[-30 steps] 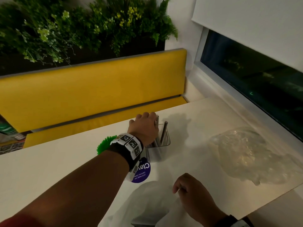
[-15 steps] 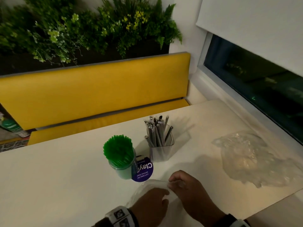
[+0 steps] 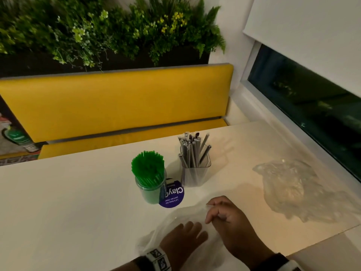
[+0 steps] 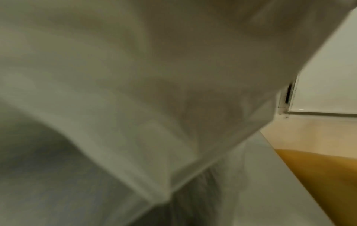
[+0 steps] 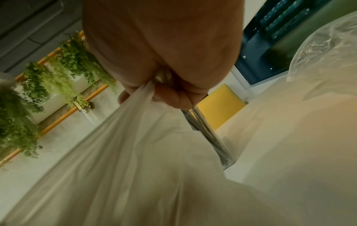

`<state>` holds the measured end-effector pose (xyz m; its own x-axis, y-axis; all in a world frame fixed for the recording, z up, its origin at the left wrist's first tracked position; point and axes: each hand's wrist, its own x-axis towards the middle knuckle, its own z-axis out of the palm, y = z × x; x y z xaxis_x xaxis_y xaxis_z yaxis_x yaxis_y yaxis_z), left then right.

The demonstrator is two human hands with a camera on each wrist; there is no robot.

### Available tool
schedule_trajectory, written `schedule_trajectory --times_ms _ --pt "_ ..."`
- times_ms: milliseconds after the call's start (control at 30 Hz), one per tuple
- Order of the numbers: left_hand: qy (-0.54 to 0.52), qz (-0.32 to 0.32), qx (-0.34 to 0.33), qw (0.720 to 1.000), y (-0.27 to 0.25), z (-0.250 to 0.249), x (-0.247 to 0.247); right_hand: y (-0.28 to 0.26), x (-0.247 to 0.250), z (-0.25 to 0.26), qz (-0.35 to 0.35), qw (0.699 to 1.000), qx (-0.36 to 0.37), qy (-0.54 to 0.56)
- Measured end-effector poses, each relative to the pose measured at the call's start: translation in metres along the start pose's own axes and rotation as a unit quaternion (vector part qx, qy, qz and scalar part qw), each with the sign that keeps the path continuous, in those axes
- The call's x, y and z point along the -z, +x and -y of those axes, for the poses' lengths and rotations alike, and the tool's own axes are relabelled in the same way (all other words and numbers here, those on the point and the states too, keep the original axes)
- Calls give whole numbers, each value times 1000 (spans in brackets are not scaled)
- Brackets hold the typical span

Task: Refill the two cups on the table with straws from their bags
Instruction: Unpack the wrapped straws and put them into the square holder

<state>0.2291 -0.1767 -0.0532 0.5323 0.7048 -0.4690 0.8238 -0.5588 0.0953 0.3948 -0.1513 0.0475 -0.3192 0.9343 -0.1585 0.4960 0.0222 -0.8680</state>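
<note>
Both cups sat mid-table: round cup [image 3: 150,189] at 11 o'clock from the hands, crammed w/ green straws [image 3: 147,167]; square clear cup [image 3: 196,174] at 12 o'clock, holding wrapped grey straws [image 3: 192,151], looked to have room. Right hand [image 3: 227,218] pinched the mouth edge of the near bag [image 3: 172,222], fingers curled on the film. Left hand [image 3: 182,236] lay inside/on that bag, fingers fairly straight; whether it gripped anything, can't tell. Second bag [image 3: 289,184] lay crumpled at 2 o'clock, apart. Step, prob.: fetching more grey straws. Next: hold the mouth wide, grab a bunch, carry to 12 o'clock.
</note>
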Motion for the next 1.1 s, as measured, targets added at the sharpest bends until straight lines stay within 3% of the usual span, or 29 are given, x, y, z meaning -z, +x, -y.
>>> schedule_trajectory --times_ms 67,133,200,300,433,533,633,700,767,867,933,1067,1100 --pt "44 -41 -16 998 1 -2 -8 -3 -1 5 8 1000 10 7" --pt "4 -3 46 999 4 -7 -13 -6 -3 7 18 1000 16 11" --pt "-28 -10 70 997 9 -11 -13 -8 -3 3 14 1000 18 13" --pt "-34 22 28 999 3 -20 -1 -11 0 -3 9 1000 10 10" --pt "-62 60 61 994 -9 -24 14 -13 3 -13 42 993 17 -110" --pt "-153 -20 70 985 -19 -17 27 -11 14 -19 133 963 -29 -233" --pt "-314 -119 22 942 -28 -10 45 -8 21 -27 166 954 -70 -240" --pt "-340 -121 1 933 -32 -8 50 -7 18 -27 147 960 -45 -234" --pt "-309 -100 20 946 -34 -6 53 -6 13 -28 116 969 -45 -214" --pt "-207 -122 69 968 -27 -4 52 1 3 -23 60 987 -114 -92" --pt "-242 -101 71 962 -21 -7 42 3 -3 -18 59 987 -147 -29" --pt "-357 -35 91 929 -16 -7 13 1 -13 -15 54 984 -136 -100" --pt "-350 -20 89 932 -17 -6 11 0 -16 -17 57 982 -124 -129"
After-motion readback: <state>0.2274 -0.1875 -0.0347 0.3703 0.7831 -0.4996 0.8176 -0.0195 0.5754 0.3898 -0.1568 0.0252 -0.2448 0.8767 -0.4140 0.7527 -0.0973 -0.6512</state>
